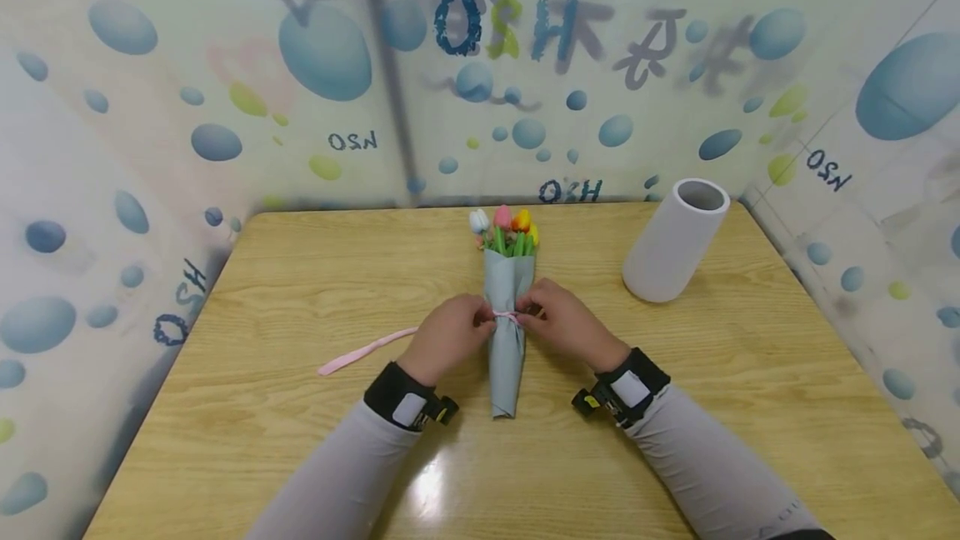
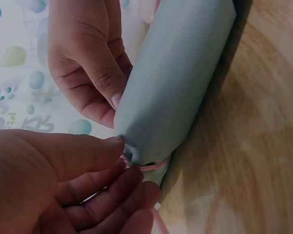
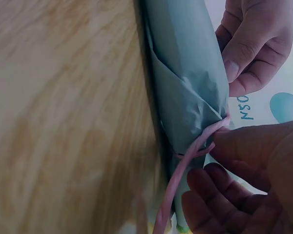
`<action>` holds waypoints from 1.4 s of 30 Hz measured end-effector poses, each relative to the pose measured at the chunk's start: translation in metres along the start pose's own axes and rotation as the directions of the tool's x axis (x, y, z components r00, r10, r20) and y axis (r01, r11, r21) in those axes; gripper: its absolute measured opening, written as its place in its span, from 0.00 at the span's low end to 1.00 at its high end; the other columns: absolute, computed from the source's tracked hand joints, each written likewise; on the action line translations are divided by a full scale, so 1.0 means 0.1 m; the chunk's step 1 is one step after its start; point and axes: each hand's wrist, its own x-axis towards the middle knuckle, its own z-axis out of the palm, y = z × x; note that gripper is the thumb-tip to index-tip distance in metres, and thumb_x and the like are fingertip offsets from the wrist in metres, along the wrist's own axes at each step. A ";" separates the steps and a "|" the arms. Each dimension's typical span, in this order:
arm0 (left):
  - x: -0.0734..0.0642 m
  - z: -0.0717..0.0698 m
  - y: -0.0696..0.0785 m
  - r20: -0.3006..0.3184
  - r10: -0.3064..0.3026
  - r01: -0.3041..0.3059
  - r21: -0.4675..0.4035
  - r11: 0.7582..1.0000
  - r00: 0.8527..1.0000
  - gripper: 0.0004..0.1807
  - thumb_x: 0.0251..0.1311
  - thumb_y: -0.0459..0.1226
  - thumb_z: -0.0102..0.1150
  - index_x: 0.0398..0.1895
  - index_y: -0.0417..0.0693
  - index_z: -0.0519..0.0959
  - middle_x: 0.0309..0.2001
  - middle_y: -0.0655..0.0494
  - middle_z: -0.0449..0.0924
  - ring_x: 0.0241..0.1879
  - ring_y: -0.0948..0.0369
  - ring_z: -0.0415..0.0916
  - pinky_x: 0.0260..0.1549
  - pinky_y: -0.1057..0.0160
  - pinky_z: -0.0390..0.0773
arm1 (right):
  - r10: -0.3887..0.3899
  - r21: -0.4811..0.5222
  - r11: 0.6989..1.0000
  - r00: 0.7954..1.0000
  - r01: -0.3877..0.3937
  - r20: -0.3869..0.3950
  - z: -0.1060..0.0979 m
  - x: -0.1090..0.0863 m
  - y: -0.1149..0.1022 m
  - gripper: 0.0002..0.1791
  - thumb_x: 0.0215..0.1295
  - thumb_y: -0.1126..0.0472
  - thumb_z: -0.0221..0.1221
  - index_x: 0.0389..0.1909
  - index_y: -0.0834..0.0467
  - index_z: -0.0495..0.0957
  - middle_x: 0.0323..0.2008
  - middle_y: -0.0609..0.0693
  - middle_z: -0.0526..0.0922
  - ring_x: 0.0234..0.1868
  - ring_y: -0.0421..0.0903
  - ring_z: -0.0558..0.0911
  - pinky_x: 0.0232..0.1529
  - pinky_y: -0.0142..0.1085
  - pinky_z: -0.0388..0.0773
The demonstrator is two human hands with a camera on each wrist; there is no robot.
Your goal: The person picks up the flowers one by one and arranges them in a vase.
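Observation:
A bouquet of artificial-looking tulips [image 1: 510,227] in white, pink, orange and yellow lies on the table, rolled in grey-blue wrapping paper [image 1: 506,365]. A thin pink ribbon [image 1: 507,315] circles the paper around its middle, and a loose tail of it runs out to the left. From the left side, my left hand [image 1: 453,330] pinches the ribbon against the paper with thumb and forefinger. My right hand [image 1: 570,325] pinches the ribbon at the opposite side; in the right wrist view a pink strand [image 3: 185,163] crosses the paper beside its thumb. The fingertips are partly hidden.
A white ribbed vase [image 1: 671,248], tilted in view, stands at the back right of the wooden table [image 1: 300,273]. A patterned curtain [image 1: 465,107] with blue and green ovals hangs behind the table and along both sides. Cameras are strapped to both wrists.

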 end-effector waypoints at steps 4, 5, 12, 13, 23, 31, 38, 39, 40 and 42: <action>0.00 0.03 -0.01 -0.014 -0.005 0.004 -0.008 1.000 1.000 0.03 0.68 0.36 0.66 0.36 0.48 0.85 0.32 0.57 0.81 0.31 0.62 0.74 0.33 0.63 0.76 | -0.006 -0.019 1.000 1.000 0.006 0.022 0.00 -0.01 0.00 0.04 0.72 0.62 0.65 0.43 0.57 0.85 0.42 0.50 0.77 0.45 0.44 0.80 0.47 0.38 0.83; 0.00 0.04 -0.01 -0.015 -0.006 0.006 -0.015 1.000 1.000 0.03 0.68 0.36 0.66 0.36 0.47 0.85 0.32 0.57 0.82 0.31 0.62 0.74 0.33 0.62 0.76 | -0.006 -0.020 1.000 1.000 0.007 0.023 0.00 -0.02 0.00 0.04 0.72 0.63 0.65 0.43 0.57 0.85 0.42 0.50 0.76 0.45 0.44 0.80 0.47 0.38 0.82; 0.01 0.08 -0.02 -0.047 0.004 -0.005 -0.036 0.999 0.999 0.03 0.68 0.35 0.66 0.36 0.46 0.86 0.34 0.55 0.84 0.32 0.62 0.75 0.34 0.62 0.78 | -0.031 -0.021 0.999 0.999 0.032 0.004 0.03 -0.02 -0.01 0.03 0.71 0.66 0.64 0.41 0.59 0.85 0.42 0.51 0.77 0.45 0.45 0.80 0.47 0.38 0.82; 0.01 0.08 -0.02 -0.053 0.007 -0.009 -0.035 0.999 0.999 0.03 0.68 0.34 0.66 0.36 0.46 0.85 0.33 0.55 0.84 0.32 0.62 0.75 0.34 0.62 0.78 | -0.035 -0.023 0.999 0.999 0.035 0.000 0.03 -0.02 0.00 0.03 0.71 0.66 0.64 0.41 0.59 0.85 0.42 0.51 0.77 0.45 0.44 0.80 0.47 0.38 0.82; 0.03 0.12 -0.06 -0.092 0.036 -0.037 -0.011 0.999 0.995 0.05 0.67 0.33 0.64 0.31 0.46 0.82 0.28 0.56 0.80 0.28 0.62 0.73 0.30 0.64 0.75 | -0.042 -0.028 0.999 0.999 0.042 -0.018 0.07 -0.03 0.01 0.02 0.71 0.65 0.64 0.41 0.59 0.83 0.41 0.50 0.78 0.45 0.44 0.82 0.46 0.36 0.83; 0.00 0.12 -0.03 -0.105 0.005 -0.007 -0.016 1.000 0.994 0.04 0.69 0.35 0.65 0.35 0.46 0.84 0.35 0.53 0.84 0.34 0.60 0.78 0.36 0.59 0.80 | -0.074 -0.011 0.997 0.997 0.074 -0.031 0.07 -0.05 0.00 0.03 0.72 0.65 0.64 0.40 0.61 0.82 0.41 0.50 0.79 0.44 0.44 0.82 0.44 0.35 0.83; 0.01 0.13 -0.06 -0.105 0.022 -0.021 0.006 1.000 0.994 0.05 0.69 0.35 0.64 0.33 0.47 0.82 0.32 0.55 0.81 0.31 0.61 0.75 0.34 0.61 0.78 | -0.076 -0.023 0.997 0.996 0.076 -0.036 0.06 -0.05 0.00 0.02 0.71 0.64 0.65 0.40 0.59 0.83 0.40 0.50 0.79 0.43 0.43 0.82 0.45 0.36 0.82; 0.01 0.13 -0.07 -0.103 0.020 -0.019 0.004 1.000 0.995 0.05 0.69 0.35 0.64 0.33 0.47 0.82 0.32 0.56 0.81 0.31 0.62 0.75 0.33 0.62 0.77 | -0.077 -0.025 0.997 0.996 0.076 -0.038 0.06 -0.05 0.00 0.02 0.71 0.64 0.65 0.40 0.60 0.83 0.40 0.50 0.79 0.43 0.43 0.82 0.45 0.36 0.82; 0.02 0.13 -0.08 -0.100 0.017 -0.017 -0.001 1.000 0.995 0.05 0.69 0.35 0.64 0.33 0.47 0.82 0.32 0.56 0.81 0.31 0.62 0.75 0.33 0.62 0.77 | -0.076 -0.029 0.997 0.996 0.075 -0.040 0.06 -0.05 0.00 0.02 0.71 0.64 0.65 0.40 0.59 0.83 0.40 0.50 0.79 0.43 0.44 0.82 0.45 0.36 0.82; 0.02 0.13 -0.09 -0.095 0.010 -0.011 -0.012 1.000 0.995 0.05 0.69 0.35 0.63 0.33 0.48 0.82 0.32 0.56 0.81 0.31 0.62 0.75 0.34 0.62 0.77 | -0.068 -0.031 0.997 0.997 0.067 -0.039 0.06 -0.05 0.01 0.03 0.71 0.63 0.64 0.39 0.59 0.82 0.40 0.49 0.79 0.43 0.43 0.81 0.45 0.36 0.82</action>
